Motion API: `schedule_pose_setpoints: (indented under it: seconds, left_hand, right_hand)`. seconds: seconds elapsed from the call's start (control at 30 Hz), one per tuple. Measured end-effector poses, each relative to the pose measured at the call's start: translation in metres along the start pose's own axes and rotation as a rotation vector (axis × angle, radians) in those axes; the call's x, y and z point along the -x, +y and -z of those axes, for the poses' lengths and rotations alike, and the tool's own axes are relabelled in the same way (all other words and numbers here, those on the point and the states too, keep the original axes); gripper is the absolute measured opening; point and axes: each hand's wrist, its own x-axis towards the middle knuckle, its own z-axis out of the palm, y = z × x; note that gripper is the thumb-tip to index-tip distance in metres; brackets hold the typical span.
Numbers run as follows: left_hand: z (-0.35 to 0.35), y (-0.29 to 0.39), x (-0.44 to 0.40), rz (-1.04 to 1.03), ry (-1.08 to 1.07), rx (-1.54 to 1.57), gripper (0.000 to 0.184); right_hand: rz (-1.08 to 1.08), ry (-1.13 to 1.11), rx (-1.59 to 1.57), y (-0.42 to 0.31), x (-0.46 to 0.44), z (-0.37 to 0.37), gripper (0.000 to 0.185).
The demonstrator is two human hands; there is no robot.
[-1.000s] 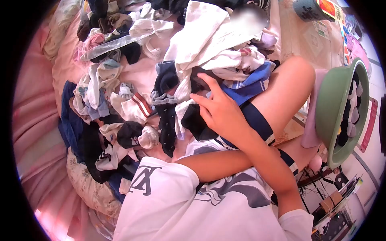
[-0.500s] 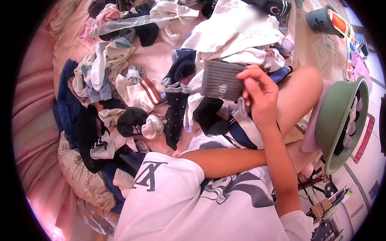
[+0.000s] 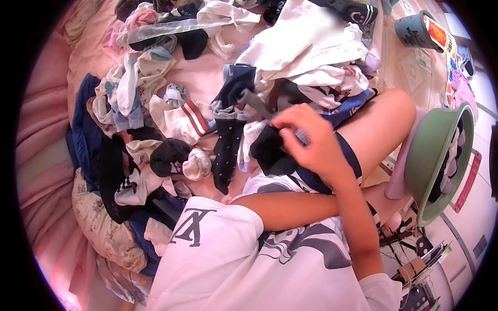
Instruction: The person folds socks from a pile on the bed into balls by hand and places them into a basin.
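"Report on the grey sock (image 3: 257,105)."
"Blurred, it lies forward and left of my right hand (image 3: 312,144), the nearer one. Its long axis slants from my fingertips toward the navy sock (image 3: 234,88). A black sock (image 3: 272,151) sits just below them."
"Condition of the hand?"
"Half curled, thumb apart from palm. Grip: cannot be confirmed. My left hand does not show."

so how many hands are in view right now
1 that I can make out: the right hand, fingers curled, beside the black cloth near the middle. The left arm passes beneath the right forearm, so the left hand may be hidden there.
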Motion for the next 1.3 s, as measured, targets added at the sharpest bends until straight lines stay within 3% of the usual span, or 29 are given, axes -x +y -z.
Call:
schedule_pose_setpoints:
  seconds: [0.13, 0.2, 0.27, 0.33, 0.4, 0.47, 0.73, 0.87, 0.93, 0.97, 1.0, 1.07, 1.13, 1.2, 1.3]
  left_hand:
    - [-0.002, 0.0, 0.003, 0.005, -0.01, 0.006, 0.044]
    - [-0.002, -0.001, 0.003, 0.0, -0.011, 0.008, 0.043]
    - [-0.001, 0.0, 0.003, 0.0, -0.009, 0.012, 0.043]
    - [-0.001, 0.001, 0.003, 0.0, -0.005, 0.013, 0.042]
    - [-0.002, 0.0, 0.004, -0.003, -0.001, 0.013, 0.042]
    - [-0.002, 0.002, 0.004, 0.001, 0.002, 0.012, 0.041]
    - [-0.003, 0.004, 0.004, -0.003, -0.003, 0.01, 0.04]
    - [0.0, 0.004, 0.004, -0.007, 0.004, 0.016, 0.039]
    - [0.001, 0.005, 0.004, -0.007, 0.006, 0.016, 0.038]
    - [0.002, 0.005, 0.004, -0.01, 0.011, 0.017, 0.038]
    - [0.003, 0.005, 0.004, -0.012, 0.012, 0.016, 0.038]
    - [0.005, 0.006, 0.004, -0.019, 0.02, 0.019, 0.038]
    - [0.008, 0.004, 0.004, -0.016, 0.029, 0.023, 0.037]
    - [0.009, 0.005, 0.005, -0.016, 0.04, 0.026, 0.037]
    - [0.01, 0.005, 0.007, -0.017, 0.047, 0.034, 0.036]
  right_hand:
    - [0.074, 0.082, 0.126, 0.001, 0.0, -0.026, 0.019]
    - [0.087, -0.115, 0.197, 0.004, 0.002, -0.014, 0.024]
    - [0.116, -0.091, 0.175, 0.003, 0.002, -0.005, 0.021]
    - [0.113, 0.266, 0.273, 0.001, 0.006, 0.004, 0.019]
    - [0.054, 0.574, 0.179, 0.005, 0.009, 0.011, 0.02]
    - [-0.043, 0.744, 0.161, 0.004, 0.009, 0.013, 0.021]
    - [-0.152, 0.912, 0.02, -0.001, 0.003, 0.01, 0.02]
    - [-0.095, 0.884, 0.062, 0.008, 0.012, 0.019, 0.017]
    - [-0.066, 0.911, -0.062, 0.015, 0.019, 0.023, 0.016]
    - [-0.093, 0.886, -0.252, 0.02, 0.022, 0.024, 0.012]
    - [-0.093, 0.885, -0.252, 0.017, 0.021, 0.025, 0.012]
    - [-0.148, 0.727, -0.868, 0.009, 0.017, 0.029, 0.008]
    - [-0.212, 0.623, -0.973, 0.01, 0.017, 0.033, 0.011]
    - [-0.219, 0.261, -1.416, 0.01, 0.019, 0.035, 0.018]
    - [-0.189, 0.186, -1.508, 0.008, 0.014, 0.025, 0.028]
